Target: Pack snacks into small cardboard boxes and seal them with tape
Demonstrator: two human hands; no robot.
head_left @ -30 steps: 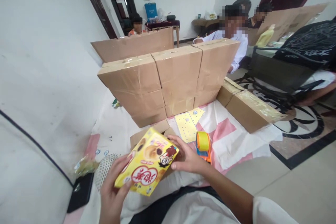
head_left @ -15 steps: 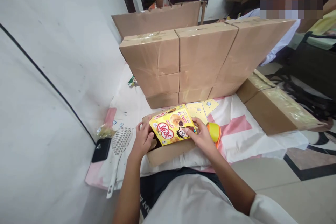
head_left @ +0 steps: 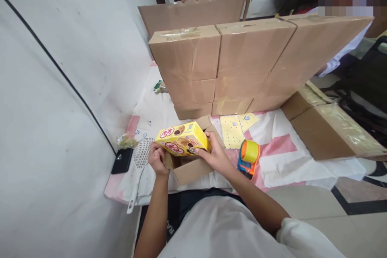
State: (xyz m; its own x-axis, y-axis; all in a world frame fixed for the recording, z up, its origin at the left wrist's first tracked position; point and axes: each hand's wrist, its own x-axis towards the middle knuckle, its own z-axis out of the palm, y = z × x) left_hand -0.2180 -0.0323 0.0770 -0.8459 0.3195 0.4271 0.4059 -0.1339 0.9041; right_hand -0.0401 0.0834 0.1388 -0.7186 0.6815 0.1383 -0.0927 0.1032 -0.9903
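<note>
Two hands, left hand and right hand, gripping yellow snack box, now lowered from chest height onto open cardboard carton; tape dispenser just right.

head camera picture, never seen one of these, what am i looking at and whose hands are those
The camera sits on a person's head, looking forward and down, so the two bare arms reaching in from below are their own. The left hand and right hand hold a yellow snack box over a small open carton. These lie on a pink and white cloth on the floor. Beside the right hand is an orange tape dispenser; by the left, a white slotted scoop and a black phone. Behind is a wall of stacked cardboard boxes.
</note>
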